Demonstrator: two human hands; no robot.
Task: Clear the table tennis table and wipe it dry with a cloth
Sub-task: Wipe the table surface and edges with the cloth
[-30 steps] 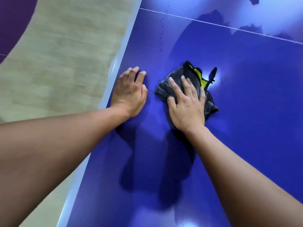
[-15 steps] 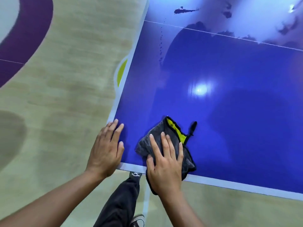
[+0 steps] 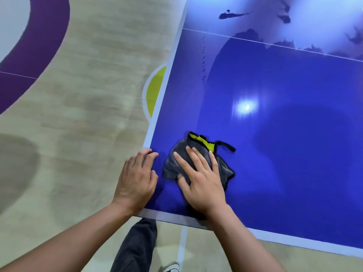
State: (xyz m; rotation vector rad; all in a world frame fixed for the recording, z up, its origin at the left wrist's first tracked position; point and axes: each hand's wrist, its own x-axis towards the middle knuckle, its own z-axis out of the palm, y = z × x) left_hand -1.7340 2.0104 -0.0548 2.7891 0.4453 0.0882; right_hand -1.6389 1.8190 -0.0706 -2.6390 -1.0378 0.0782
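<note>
A blue table tennis table point(image 3: 284, 154) with white border lines fills the right of the view. Near its close left corner lies a crumpled grey cloth point(image 3: 224, 169) with black trim, a yellow-green patch and a black loop. My right hand point(image 3: 200, 179) presses flat on the cloth with straight fingers. Just left of it, my left hand point(image 3: 137, 177) rests on the table's corner, fingers bent at the left edge. Wet patches and a line of droplets point(image 3: 203, 61) show on the far part of the table.
Wooden sports floor point(image 3: 88, 114) lies to the left, marked with a purple band point(image 3: 39, 46) and a yellow-green shape point(image 3: 156, 89). My dark trouser leg point(image 3: 135, 246) and a shoe point(image 3: 170, 267) stand below the table's near edge.
Both hands and the cloth have slid from the middle of the table back to its near left corner. Over the last half second they stay there, the cloth shifting slightly away from the near edge.
</note>
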